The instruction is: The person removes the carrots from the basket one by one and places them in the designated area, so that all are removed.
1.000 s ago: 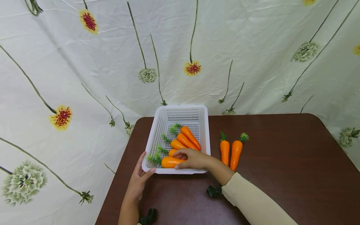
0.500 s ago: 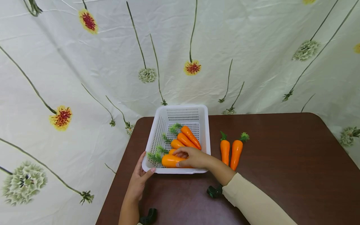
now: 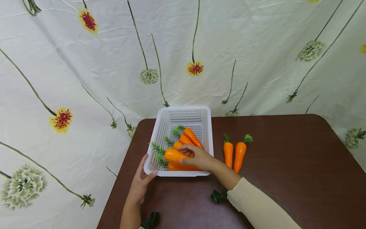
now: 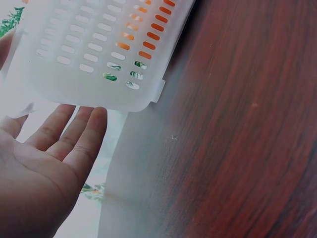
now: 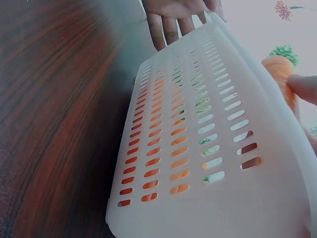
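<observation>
A white perforated basket (image 3: 210, 133) holds several orange carrots with green tops, lying side by side. My right hand (image 3: 198, 158) reaches over its near right part and pinches a carrot (image 3: 173, 155) between thumb and fingers. That carrot lies over another (image 3: 175, 166) by the near wall. In the right wrist view the thumb presses a carrot (image 5: 281, 69) above the basket's rim. My left hand (image 3: 140, 183) grips the near left corner, thumb on the rim; in the left wrist view its fingers (image 4: 86, 136) stretch against the basket's end.
Two more carrots (image 3: 228, 154) (image 3: 239, 156) lie on the dark brown table (image 3: 286, 159) to the right of the basket. A white cloth (image 3: 251, 41) with printed flowers hangs behind and to the left of the table. A dark device is on each wrist.
The pinched carrot has risen off the near wall and shifted away from me, its green top moving up too, baring another carrot beneath. The left hand has kept its place on the corner.
</observation>
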The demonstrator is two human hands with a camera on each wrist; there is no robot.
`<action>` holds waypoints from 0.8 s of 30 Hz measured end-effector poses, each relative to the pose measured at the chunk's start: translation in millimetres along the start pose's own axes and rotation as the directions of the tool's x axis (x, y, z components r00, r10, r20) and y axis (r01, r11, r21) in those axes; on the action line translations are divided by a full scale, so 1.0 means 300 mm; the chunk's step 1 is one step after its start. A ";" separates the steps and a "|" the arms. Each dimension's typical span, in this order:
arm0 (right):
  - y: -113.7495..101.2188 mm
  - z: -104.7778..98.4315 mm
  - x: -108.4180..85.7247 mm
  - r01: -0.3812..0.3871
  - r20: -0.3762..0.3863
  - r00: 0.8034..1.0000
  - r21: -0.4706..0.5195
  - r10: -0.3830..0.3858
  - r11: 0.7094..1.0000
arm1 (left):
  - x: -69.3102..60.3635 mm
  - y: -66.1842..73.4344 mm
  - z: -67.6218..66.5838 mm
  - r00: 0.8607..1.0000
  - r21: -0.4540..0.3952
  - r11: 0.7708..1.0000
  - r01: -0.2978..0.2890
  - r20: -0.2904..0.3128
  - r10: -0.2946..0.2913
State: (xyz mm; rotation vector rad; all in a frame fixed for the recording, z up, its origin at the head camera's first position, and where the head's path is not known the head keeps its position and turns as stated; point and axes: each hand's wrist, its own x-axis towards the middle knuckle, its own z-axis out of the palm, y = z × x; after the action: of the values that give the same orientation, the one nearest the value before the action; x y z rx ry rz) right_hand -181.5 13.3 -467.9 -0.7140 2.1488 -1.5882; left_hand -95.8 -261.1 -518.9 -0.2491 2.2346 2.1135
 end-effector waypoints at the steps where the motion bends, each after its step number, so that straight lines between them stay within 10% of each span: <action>1: -0.002 -0.001 -0.003 0.001 -0.012 1.000 0.011 0.000 1.000 | -0.001 0.001 0.001 1.000 0.000 1.000 0.001 -0.001 -0.001; 24: -0.042 -0.031 -0.032 0.052 -0.171 0.985 0.172 -0.022 0.984 | -0.010 0.011 0.007 1.000 0.000 1.000 -0.013 -0.003 0.013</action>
State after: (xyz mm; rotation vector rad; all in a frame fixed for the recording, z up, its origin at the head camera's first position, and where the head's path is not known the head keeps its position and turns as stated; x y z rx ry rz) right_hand -176.9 23.4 -452.9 -0.5849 2.0845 -1.8921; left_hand -93.6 -258.6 -515.4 -0.2380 2.2441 2.1204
